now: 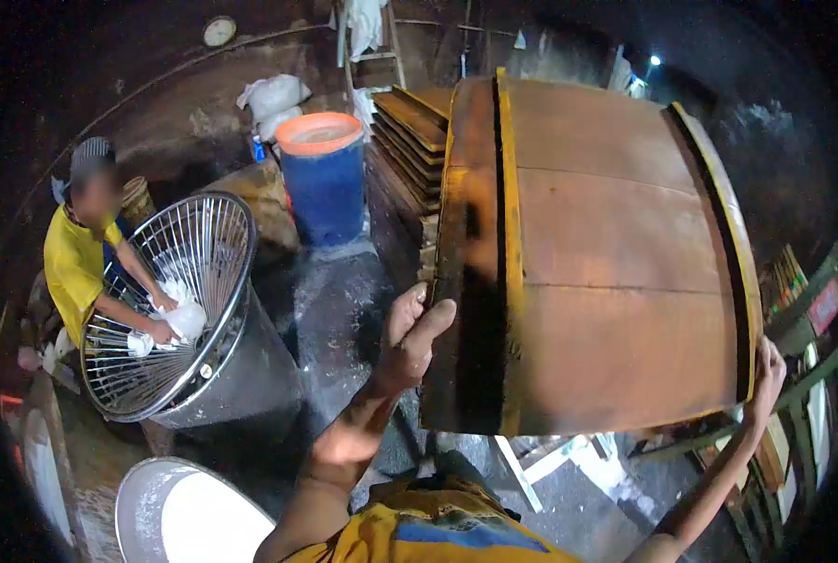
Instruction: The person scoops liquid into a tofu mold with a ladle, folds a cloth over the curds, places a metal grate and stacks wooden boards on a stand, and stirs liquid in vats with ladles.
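A large brown wooden board fills the space in front of me, tilted up, with two dark, yellow-edged battens across it. My left hand is closed on its left edge, thumb uppermost. At the lower right corner, my right hand grips the opposite edge, its fingers partly hidden by the board. Close behind the board's left side rises a stack of similar wooden boards. Under the board's lower edge, part of a white-legged stand shows.
At left, a person in a yellow shirt handles a white mass inside a large machine with a wire guard. A blue barrel stands behind. A metal bowl of white material is at lower left. Slatted racks stand right.
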{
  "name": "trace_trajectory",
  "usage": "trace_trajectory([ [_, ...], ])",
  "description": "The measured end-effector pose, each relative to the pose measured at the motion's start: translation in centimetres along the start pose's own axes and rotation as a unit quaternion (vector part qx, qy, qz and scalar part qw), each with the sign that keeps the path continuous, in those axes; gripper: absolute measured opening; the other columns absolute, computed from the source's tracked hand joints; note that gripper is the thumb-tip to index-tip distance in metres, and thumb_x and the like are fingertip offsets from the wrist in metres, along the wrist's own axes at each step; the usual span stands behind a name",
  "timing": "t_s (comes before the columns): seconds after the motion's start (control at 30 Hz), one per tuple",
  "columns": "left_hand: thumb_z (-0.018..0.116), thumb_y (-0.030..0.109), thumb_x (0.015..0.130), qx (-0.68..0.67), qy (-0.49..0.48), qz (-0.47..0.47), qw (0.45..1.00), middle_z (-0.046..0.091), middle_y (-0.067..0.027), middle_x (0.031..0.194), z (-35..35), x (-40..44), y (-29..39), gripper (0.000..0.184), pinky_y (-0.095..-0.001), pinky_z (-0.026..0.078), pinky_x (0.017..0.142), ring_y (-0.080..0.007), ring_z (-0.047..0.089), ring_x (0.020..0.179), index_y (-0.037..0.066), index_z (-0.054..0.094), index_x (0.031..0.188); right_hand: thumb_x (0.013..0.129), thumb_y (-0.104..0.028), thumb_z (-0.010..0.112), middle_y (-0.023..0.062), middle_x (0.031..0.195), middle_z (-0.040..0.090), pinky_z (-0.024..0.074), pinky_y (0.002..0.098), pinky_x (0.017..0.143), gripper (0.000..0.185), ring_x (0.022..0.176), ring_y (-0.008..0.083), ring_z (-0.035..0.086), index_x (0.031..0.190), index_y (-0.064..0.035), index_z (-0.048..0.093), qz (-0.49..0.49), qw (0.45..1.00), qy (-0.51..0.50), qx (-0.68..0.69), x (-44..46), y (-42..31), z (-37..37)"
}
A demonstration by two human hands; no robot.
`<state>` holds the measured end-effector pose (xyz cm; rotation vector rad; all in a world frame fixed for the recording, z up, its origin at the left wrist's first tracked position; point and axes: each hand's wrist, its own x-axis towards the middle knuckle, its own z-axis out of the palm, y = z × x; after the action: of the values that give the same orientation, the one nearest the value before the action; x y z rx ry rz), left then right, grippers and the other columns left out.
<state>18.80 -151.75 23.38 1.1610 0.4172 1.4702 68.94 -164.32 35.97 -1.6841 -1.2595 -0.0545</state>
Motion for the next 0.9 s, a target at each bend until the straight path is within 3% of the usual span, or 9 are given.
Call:
trace_trajectory([
  [0.27, 0.061, 0.014, 0.08, -0.065, 0.144, -0.05, 0.986, 0.055, -0.0002, 0.08, -5.8, 18.3, -1.4, 0.015, -0.0246, 0.039, 0.071, -0.01, 0.05, 0.078, 0.003, 0.058, 0.09, 0.091, -0.029, 0.051, -0.0001, 0.069, 0.056, 0.0381, 0.0236, 0.058, 0.034, 0.062, 0.0057, 0.046, 0.082, 0.0009, 0.064, -0.087, 0.983, -0.079, 0.144, 27.6, 2.4, 20.5],
  [0.47, 0.063, 0.024, 0.075, 0.185, 0.284, -0.036, 0.94, 0.046, -0.0023, 0.059, -7.5, 33.5, 0.0, 0.028, -0.0334, 0.035, 0.051, -0.0136, 0.04, 0.05, 0.004, 0.049, 0.061, 0.085, -0.027, 0.045, 0.0108, 0.083, 0.066, 0.0456, 0.033, 0.068, 0.039, 0.075, 0.0193, 0.06, 0.097, 0.0036, 0.066, -0.093, 0.99, -0.102, 0.036, 52.6, 7.9, 39.5],
  [0.5, 0.062, 0.025, 0.076, 0.234, 0.278, -0.072, 0.929, 0.049, -0.0043, 0.062, -8.9, 36.0, -0.3, 0.029, -0.0349, 0.037, 0.054, -0.0158, 0.044, 0.054, 0.002, 0.05, 0.063, 0.084, -0.036, 0.042, 0.0177, 0.089, 0.066, 0.0444, 0.0388, 0.073, 0.047, 0.081, 0.0291, 0.061, 0.098, 0.0031, 0.064, -0.108, 0.992, -0.05, 0.046, 54.1, 7.6, 43.4],
  [0.53, 0.061, 0.026, 0.077, 0.283, 0.273, -0.114, 0.912, 0.052, -0.0063, 0.065, -11.1, 38.2, -1.3, 0.03, -0.0364, 0.04, 0.058, -0.0179, 0.048, 0.058, 0.0, 0.052, 0.065, 0.084, -0.038, 0.041, 0.0212, 0.092, 0.065, 0.0437, 0.04, 0.074, 0.047, 0.084, 0.036, 0.061, 0.099, 0.0002, 0.065, -0.106, 0.971, -0.005, -0.214, 55.5, 6.5, 45.9],
  [0.63, 0.062, 0.028, 0.077, 0.211, 0.337, -0.082, 0.914, 0.059, -0.012, 0.076, -16.1, 44.0, -5.0, 0.033, -0.0375, 0.042, 0.068, -0.0223, 0.055, 0.073, -0.005, 0.058, 0.074, 0.083, -0.018, 0.047, 0.0189, 0.075, 0.063, 0.047, 0.0435, 0.054, 0.021, 0.065, 0.0324, 0.062, 0.085, -0.0041, 0.063, -0.241, 0.966, 0.006, -0.09, 56.3, 5.0, 54.2],
  [0.67, 0.061, 0.033, 0.078, 0.219, 0.319, -0.116, 0.915, 0.062, -0.019, 0.098, -17.9, 45.2, -5.2, 0.04, -0.0383, 0.042, 0.085, -0.0293, 0.055, 0.099, -0.004, 0.064, 0.091, 0.083, -0.019, 0.049, 0.0161, 0.076, 0.063, 0.0464, 0.0411, 0.055, 0.021, 0.066, 0.0286, 0.061, 0.085, -0.0043, 0.064, -0.22, 0.973, -0.035, -0.057, 56.6, 5.0, 56.4],
  [0.73, 0.061, 0.038, 0.077, 0.288, 0.394, -0.131, 0.863, 0.059, -0.0211, 0.111, -19.8, 47.4, -6.6, 0.041, -0.0405, 0.037, 0.095, -0.0342, 0.05, 0.109, 0.002, 0.066, 0.098, 0.081, -0.021, 0.053, 0.0106, 0.078, 0.064, 0.0451, 0.0364, 0.056, 0.021, 0.066, 0.0209, 0.058, 0.087, -0.0047, 0.066, -0.12, 0.984, -0.124, 0.048, 57.2, 5.8, 60.9],
  [0.8, 0.061, 0.039, 0.075, 0.507, 0.434, -0.132, 0.733, 0.056, -0.0208, 0.117, -18.4, 47.7, -6.4, 0.042, -0.0446, 0.032, 0.101, -0.0398, 0.044, 0.114, 0.006, 0.066, 0.101, 0.079, -0.022, 0.057, 0.0052, 0.079, 0.064, 0.0438, 0.0316, 0.058, 0.023, 0.066, 0.0133, 0.056, 0.089, -0.0052, 0.068, -0.086, 0.98, -0.149, 0.103, 58.2, 5.7, 63.8],
  [0.9, 0.063, 0.031, 0.074, 0.376, 0.388, -0.083, 0.838, 0.062, -0.0187, 0.107, -22.5, 49.1, -8.2, 0.037, -0.0429, 0.038, 0.091, -0.0325, 0.054, 0.103, 0.001, 0.066, 0.095, 0.078, -0.021, 0.057, 0.0041, 0.074, 0.06, 0.0429, 0.0334, 0.057, 0.024, 0.065, 0.0159, 0.054, 0.092, -0.003, 0.065, -0.095, 0.98, -0.174, 0.025, 59.4, 7.1, 66.8],
])
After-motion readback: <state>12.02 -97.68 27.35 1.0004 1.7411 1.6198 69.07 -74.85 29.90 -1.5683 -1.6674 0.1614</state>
